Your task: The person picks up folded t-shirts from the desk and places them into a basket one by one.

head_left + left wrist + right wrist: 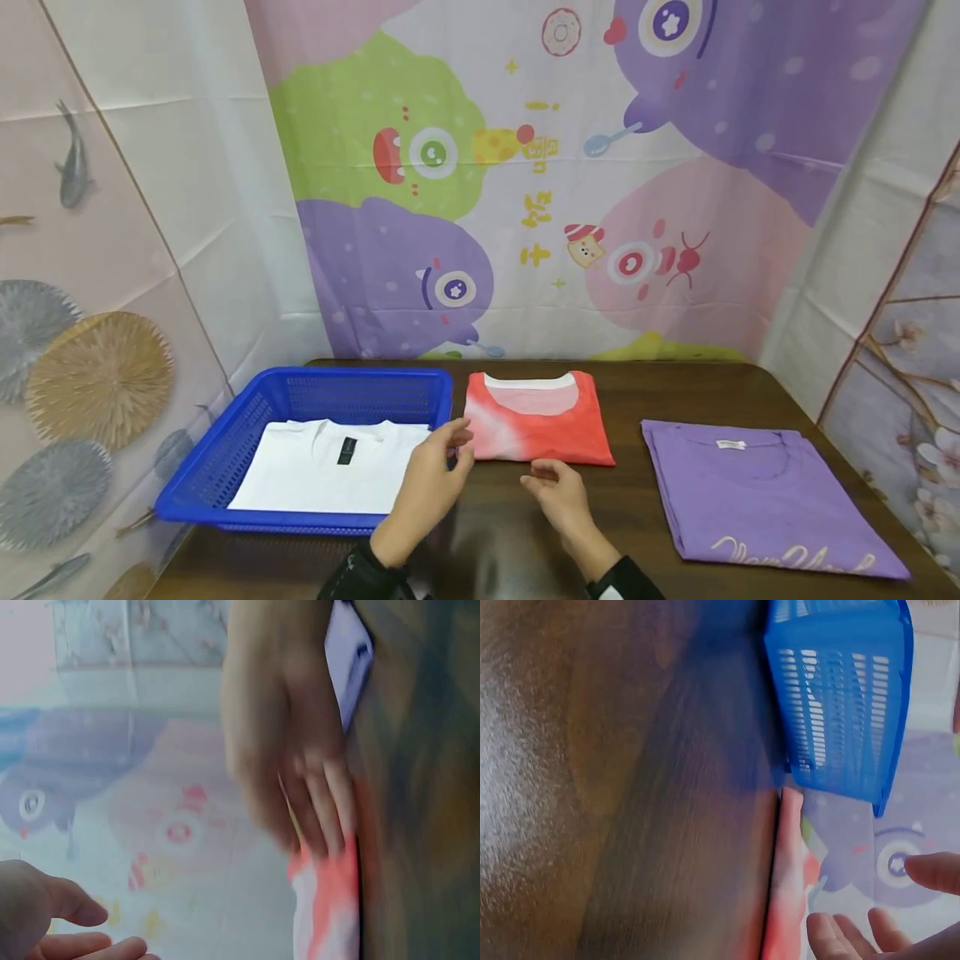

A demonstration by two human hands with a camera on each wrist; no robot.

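My left hand (429, 483) rests relaxed fingers on the near left corner of the folded red shirt (536, 418); my right hand (558, 494) hovers open just before its front edge, holding nothing. The shirt, soft tie-dyed knit folded to a rectangle, lies mid-tabletop (495, 533) between the blue slotted plastic basket (225, 467), holding a white shirt (330, 475), and a purple shirt (757, 500). Judged step: taking hold; next, both hands need a grip under the fold.
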